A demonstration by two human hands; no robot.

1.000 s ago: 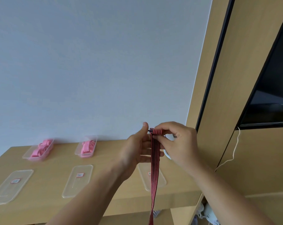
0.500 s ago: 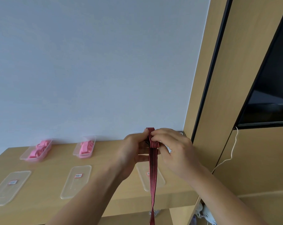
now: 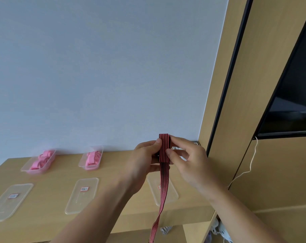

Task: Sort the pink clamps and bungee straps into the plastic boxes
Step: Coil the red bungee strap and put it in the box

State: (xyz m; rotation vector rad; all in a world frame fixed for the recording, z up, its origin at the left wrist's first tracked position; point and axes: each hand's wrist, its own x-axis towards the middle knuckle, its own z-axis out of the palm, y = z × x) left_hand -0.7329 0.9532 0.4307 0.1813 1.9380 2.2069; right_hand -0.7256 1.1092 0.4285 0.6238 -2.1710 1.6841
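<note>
At centre frame, a red-and-black striped bungee strap is being pinched in the grip of the left hand and right hand, seemingly being folded compact for boxing, its tail dangling past the surface.

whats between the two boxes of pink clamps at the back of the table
Nothing: only bare tabletop lies between the left box and the right box, as the head view shows.
</note>
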